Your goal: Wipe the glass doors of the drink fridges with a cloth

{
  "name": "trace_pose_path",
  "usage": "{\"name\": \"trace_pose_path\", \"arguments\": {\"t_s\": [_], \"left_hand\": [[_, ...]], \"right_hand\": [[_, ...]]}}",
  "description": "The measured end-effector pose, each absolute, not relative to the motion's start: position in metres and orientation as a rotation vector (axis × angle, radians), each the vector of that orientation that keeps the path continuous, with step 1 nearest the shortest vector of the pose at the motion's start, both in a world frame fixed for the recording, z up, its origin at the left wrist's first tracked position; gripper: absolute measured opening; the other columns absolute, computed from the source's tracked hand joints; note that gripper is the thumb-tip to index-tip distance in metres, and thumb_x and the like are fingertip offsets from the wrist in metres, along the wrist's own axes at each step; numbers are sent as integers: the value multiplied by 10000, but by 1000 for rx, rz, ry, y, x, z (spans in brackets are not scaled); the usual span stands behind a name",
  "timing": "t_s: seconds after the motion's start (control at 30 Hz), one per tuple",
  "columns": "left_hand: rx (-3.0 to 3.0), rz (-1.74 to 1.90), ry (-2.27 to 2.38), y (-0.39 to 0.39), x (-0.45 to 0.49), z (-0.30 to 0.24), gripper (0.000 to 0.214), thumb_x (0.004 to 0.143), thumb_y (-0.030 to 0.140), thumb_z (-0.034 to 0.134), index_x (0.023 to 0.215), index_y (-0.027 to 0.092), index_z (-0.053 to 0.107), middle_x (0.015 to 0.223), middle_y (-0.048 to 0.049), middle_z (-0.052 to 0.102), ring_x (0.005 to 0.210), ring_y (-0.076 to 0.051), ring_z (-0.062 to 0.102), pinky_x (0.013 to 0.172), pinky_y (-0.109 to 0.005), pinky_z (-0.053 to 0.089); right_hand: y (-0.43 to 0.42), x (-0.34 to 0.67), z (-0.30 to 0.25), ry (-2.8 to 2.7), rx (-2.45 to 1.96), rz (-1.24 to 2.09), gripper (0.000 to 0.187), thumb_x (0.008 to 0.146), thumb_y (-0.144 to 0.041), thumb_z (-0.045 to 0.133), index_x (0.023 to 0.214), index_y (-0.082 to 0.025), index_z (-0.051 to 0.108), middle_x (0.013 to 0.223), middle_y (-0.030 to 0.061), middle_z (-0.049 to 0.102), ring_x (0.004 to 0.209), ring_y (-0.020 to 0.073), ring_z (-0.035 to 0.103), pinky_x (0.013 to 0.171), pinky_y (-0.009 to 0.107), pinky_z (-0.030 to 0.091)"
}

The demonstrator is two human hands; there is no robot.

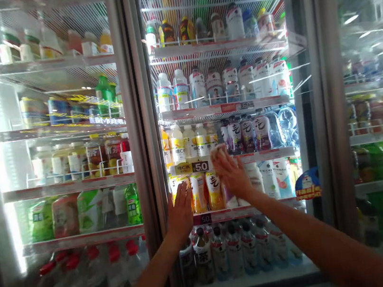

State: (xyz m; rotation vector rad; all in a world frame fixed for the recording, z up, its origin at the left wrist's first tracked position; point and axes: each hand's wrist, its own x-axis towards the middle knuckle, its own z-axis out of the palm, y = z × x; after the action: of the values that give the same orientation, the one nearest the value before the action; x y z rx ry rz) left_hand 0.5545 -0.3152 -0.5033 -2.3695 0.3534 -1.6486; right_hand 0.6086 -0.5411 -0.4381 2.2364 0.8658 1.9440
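Note:
Both my arms reach forward to the middle glass door of a lit drinks fridge. My right hand [235, 177] presses a crumpled pale cloth [217, 151] against the glass, at about the height of the shelf edge with the 5.0 price tag [201, 166]. Part of the cloth lies hidden under the fingers, which are slightly blurred. Lower and to the left, my left hand [179, 215] rests with fingers stretched out at the glass, holding nothing. Behind it, orange-yellow bottles [215, 191] stand inside the fridge.
A metal door frame [150, 121] runs upright left of my left hand. A blue sticker [307, 184] sits low at the door's right side. Through the left door, red-capped bottles [95, 275] show on the bottom shelf. Light reflections streak the glass.

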Motion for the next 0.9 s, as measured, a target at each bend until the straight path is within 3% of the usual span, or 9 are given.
{"name": "trace_pose_path", "arguments": {"t_s": [0.1,0.3,0.5,0.73,0.9], "left_hand": [[-2390,-1651,376,-319,554,-503,575,815,132,381,1385,128,304,1425,-133,359,1358,-234,256,1100,-491,211],[-2372,-1673,391,-310,548,-501,620,805,174,420,1401,120,256,1436,-144,337,1360,-257,245,1089,-509,222],[-2368,-1690,375,-300,543,-498,613,815,194,434,1397,115,261,1425,-159,352,1365,-259,233,1104,-511,180],[-2369,-1689,367,-286,533,-505,605,818,265,478,1380,130,301,1419,-149,368,1353,-255,268,1114,-489,164],[-2338,-1717,336,-279,532,-503,562,819,257,457,1352,115,346,1411,-158,377,1347,-256,282,1115,-487,141]], "right_hand": [[-531,610,-411,718,2326,2098,538,859,-209,433,1389,-195,342,1469,108,287,1385,273,139,1083,545,95],[-520,599,-468,1279,1951,1620,610,825,-152,460,1405,-231,289,1477,56,283,1394,227,116,1089,502,163],[-502,605,-413,825,2282,2022,497,886,-226,405,1380,-207,349,1469,80,294,1382,266,154,1076,554,126],[-478,597,-479,1326,1939,1671,567,846,-146,442,1392,-223,312,1491,63,247,1396,232,105,1092,509,171],[-448,599,-454,1124,2156,1849,506,891,-168,389,1389,-217,313,1487,80,251,1395,256,109,1077,564,144]]}}
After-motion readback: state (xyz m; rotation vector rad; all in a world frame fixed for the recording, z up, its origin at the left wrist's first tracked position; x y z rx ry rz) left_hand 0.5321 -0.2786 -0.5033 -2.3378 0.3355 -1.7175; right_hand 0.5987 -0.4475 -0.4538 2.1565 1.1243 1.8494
